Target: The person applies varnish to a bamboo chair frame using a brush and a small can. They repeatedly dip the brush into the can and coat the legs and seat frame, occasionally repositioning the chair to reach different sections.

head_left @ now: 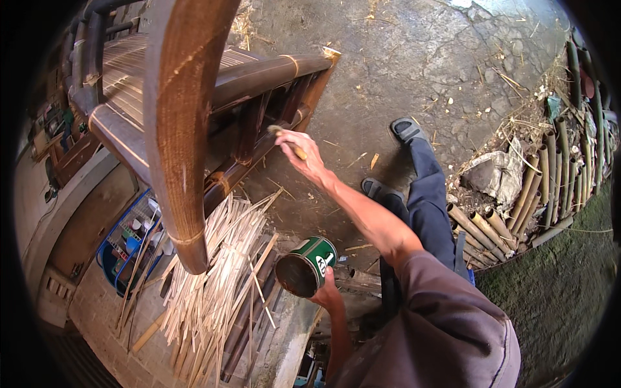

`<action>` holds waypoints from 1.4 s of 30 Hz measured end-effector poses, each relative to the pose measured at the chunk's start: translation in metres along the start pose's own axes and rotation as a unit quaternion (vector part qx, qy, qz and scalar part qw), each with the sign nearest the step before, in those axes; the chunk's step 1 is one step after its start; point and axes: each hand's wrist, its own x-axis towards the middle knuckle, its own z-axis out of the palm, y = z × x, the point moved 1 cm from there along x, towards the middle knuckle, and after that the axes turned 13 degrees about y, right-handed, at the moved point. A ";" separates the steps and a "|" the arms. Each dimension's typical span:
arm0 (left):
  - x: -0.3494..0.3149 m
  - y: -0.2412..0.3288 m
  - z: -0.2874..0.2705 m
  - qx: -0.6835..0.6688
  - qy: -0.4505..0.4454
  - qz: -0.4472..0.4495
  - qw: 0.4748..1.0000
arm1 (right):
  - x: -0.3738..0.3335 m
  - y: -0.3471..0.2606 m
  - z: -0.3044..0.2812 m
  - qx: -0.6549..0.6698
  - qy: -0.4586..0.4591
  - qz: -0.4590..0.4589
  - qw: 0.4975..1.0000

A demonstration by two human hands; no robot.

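My right hand (305, 155) is closed around a small brush (298, 150) with a wooden handle. Its bristle end is at the lower rail of a dark brown bamboo chair (275, 76); whether they touch is hard to tell. My left hand (328, 297) grips a green tin can (317, 249) from its side. The can is tilted, so its dark inside shows; how full it is I cannot tell. A thick, curved brown bamboo post (184, 116) stands close in front and hides part of the chair.
Thin pale bamboo strips (217, 278) lie heaped beside the chair, left of the can. A blue basket (132, 239) of mixed items stands further left. Bamboo stakes (543, 184) edge a debris patch at right, with a crumpled sack (498, 171). Cracked concrete floor (414, 64) stretches behind.
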 end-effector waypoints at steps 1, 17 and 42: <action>0.002 -0.004 0.004 -0.004 -0.010 -0.008 1.000 | 0.011 0.013 0.008 0.033 -0.034 -0.036 0.998; -0.002 -0.038 0.014 0.049 -0.040 -0.034 0.997 | 0.067 0.023 0.012 0.198 -0.290 0.218 0.910; -0.026 0.107 -0.047 -0.052 0.032 0.056 0.997 | 0.154 -0.340 -0.065 -0.169 -0.136 -0.324 0.921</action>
